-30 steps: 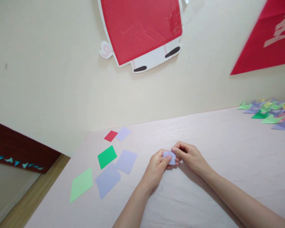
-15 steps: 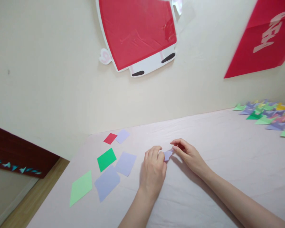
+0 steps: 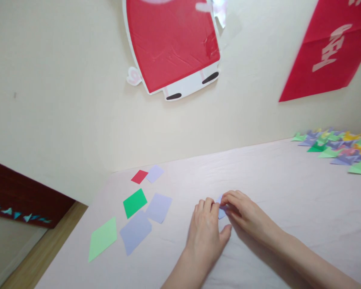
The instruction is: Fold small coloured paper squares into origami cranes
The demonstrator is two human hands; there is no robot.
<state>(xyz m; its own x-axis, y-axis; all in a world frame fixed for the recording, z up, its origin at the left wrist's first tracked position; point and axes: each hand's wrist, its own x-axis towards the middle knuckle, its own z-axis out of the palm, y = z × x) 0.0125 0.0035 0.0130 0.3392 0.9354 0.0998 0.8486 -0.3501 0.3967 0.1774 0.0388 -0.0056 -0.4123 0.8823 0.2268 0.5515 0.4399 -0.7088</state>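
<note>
A small piece of folded lavender paper (image 3: pixel 221 213) lies on the pale cloth, mostly covered by my fingers. My left hand (image 3: pixel 205 222) presses the paper's left side down with bent fingertips, its thumb held out to the side. From the right, my right hand (image 3: pixel 242 210) pinches the paper between thumb and fingers. The two hands nearly meet over it. Exact folds are hidden.
Flat paper sheets lie to the left: red (image 3: pixel 139 176), dark green (image 3: pixel 135 202), light green (image 3: pixel 102 239) and several lavender ones (image 3: pixel 135 233). Many folded paper pieces (image 3: pixel 344 150) cluster at the far right. A wall with red decorations (image 3: pixel 174 44) borders the surface (image 3: pixel 258 168).
Both hands have come closer together and nearer to me, with the lavender paper lowered between them. My left thumb has spread out. The view has shifted slightly.
</note>
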